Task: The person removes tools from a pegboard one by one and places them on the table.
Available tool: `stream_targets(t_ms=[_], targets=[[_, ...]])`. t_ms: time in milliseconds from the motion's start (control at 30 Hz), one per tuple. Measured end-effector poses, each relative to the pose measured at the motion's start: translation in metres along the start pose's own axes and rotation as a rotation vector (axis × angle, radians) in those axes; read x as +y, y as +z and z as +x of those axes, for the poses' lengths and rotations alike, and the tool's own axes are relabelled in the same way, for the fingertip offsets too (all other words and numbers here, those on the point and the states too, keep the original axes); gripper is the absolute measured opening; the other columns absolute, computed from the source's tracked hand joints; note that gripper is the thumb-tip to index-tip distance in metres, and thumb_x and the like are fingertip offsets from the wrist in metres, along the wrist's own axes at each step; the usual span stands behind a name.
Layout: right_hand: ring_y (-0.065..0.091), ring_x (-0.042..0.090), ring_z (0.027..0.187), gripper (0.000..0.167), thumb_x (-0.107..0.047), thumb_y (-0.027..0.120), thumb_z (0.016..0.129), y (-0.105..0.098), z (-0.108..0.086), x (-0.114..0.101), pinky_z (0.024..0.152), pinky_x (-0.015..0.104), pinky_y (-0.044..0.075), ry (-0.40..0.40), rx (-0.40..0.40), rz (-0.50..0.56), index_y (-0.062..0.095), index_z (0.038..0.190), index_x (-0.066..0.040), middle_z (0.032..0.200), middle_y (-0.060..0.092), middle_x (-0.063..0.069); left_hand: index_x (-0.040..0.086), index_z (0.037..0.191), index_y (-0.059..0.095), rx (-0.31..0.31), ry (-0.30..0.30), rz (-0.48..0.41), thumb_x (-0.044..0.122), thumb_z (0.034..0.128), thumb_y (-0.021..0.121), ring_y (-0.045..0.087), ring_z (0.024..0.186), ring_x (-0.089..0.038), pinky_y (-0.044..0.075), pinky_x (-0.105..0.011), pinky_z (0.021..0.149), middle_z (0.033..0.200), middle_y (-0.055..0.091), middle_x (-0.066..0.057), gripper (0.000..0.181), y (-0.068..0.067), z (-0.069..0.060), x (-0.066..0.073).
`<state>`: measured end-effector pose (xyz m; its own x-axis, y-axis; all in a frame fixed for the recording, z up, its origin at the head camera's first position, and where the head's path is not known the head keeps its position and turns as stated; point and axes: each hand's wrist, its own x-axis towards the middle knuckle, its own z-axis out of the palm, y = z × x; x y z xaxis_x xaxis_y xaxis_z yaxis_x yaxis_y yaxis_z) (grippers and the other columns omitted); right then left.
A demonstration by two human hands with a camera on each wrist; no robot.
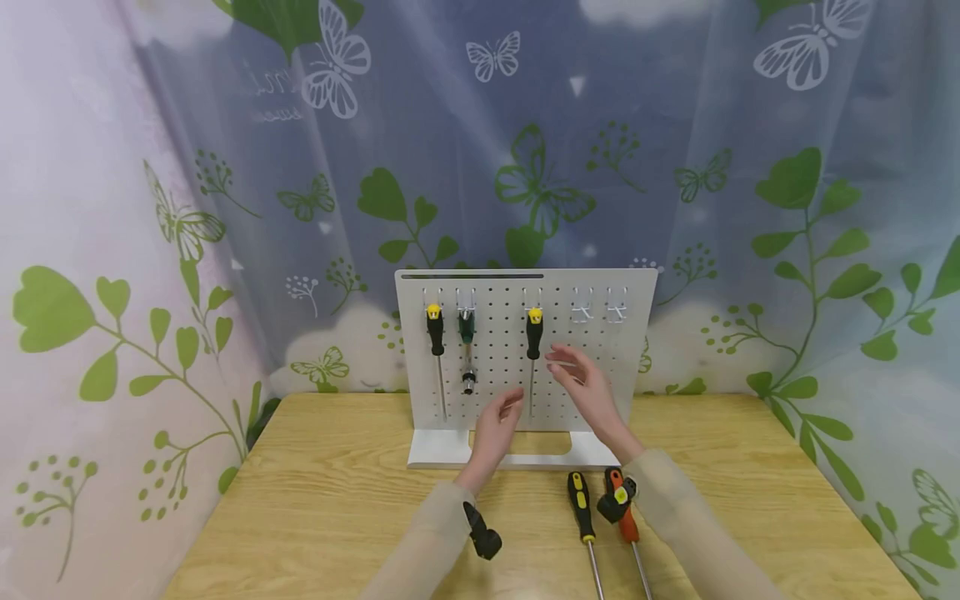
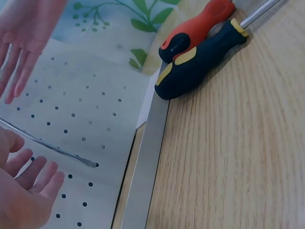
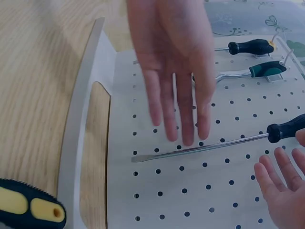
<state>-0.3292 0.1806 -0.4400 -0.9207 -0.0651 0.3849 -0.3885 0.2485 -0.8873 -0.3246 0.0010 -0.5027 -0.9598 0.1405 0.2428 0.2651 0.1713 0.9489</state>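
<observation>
A black-handled screwdriver with a yellow top (image 1: 534,333) hangs on a hook of the white pegboard (image 1: 502,358), its flat tip (image 3: 143,158) pointing down. My right hand (image 1: 588,392) is just right of its handle, fingers relaxed and holding nothing. Lower down, my left hand (image 1: 497,427) is beside the shaft on the left, its fingers loose and without anything in them. Further left hang another black and yellow screwdriver (image 1: 436,333) and a green-and-black ratchet-like tool (image 1: 467,327) whose lower end is a metal head.
On the wooden table (image 1: 322,492) lie a black and yellow screwdriver (image 1: 581,504) and a red and black screwdriver (image 2: 200,28), before the pegboard's white base (image 1: 438,446). Two bare hooks (image 1: 598,310) stick out at the board's right. A patterned curtain (image 1: 450,167) surrounds the table.
</observation>
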Motion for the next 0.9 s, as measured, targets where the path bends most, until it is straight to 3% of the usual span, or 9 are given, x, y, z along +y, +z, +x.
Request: stream_targets(t_ms=[300, 600, 767, 900], targets=[[0.055, 0.039, 0.129, 0.045, -0.016, 0.055, 0.106, 0.004, 0.015, 0.003, 0.111, 0.048, 0.046, 0.016, -0.038, 0.101, 0.046, 0.148, -0.003, 0.143, 0.054, 0.021, 0.002, 0.14, 0.056, -0.086, -0.037, 0.008, 0.017, 0.1067, 0.051, 0.058, 0.126, -0.033, 0.049, -0.046, 0.108, 0.14, 0.06, -0.015, 0.037, 0.004, 0.005, -0.006], [0.054, 0.04, 0.127, 0.047, -0.018, 0.055, 0.106, 0.011, 0.018, 0.002, 0.109, 0.045, 0.049, 0.039, -0.04, 0.139, 0.046, 0.148, 0.0, 0.144, 0.052, 0.024, -0.003, 0.122, 0.066, -0.048, -0.044, -0.084, 0.013, 0.102, 0.062, 0.069, 0.106, -0.029, 0.059, -0.045, 0.093, 0.118, 0.07, -0.017, 0.026, 0.01, 0.001, -0.007], [0.061, 0.033, 0.119, 0.048, -0.017, 0.063, 0.102, 0.015, 0.022, -0.003, 0.101, 0.031, 0.054, 0.026, -0.036, 0.133, 0.049, 0.145, 0.0, 0.139, 0.057, 0.023, -0.005, 0.117, 0.067, -0.031, -0.046, -0.114, 0.01, 0.0988, 0.066, 0.07, 0.102, -0.029, 0.062, -0.036, 0.087, 0.113, 0.07, -0.018, 0.024, 0.014, 0.001, -0.004], [0.065, 0.032, 0.113, 0.047, -0.012, 0.065, 0.1, 0.018, 0.025, -0.006, 0.092, 0.022, 0.055, 0.025, -0.021, 0.138, 0.051, 0.142, 0.002, 0.134, 0.06, 0.025, -0.006, 0.115, 0.067, -0.019, -0.044, -0.12, 0.009, 0.0984, 0.066, 0.07, 0.101, -0.034, 0.062, -0.037, 0.085, 0.111, 0.069, -0.019, 0.022, 0.015, 0.0, -0.003]])
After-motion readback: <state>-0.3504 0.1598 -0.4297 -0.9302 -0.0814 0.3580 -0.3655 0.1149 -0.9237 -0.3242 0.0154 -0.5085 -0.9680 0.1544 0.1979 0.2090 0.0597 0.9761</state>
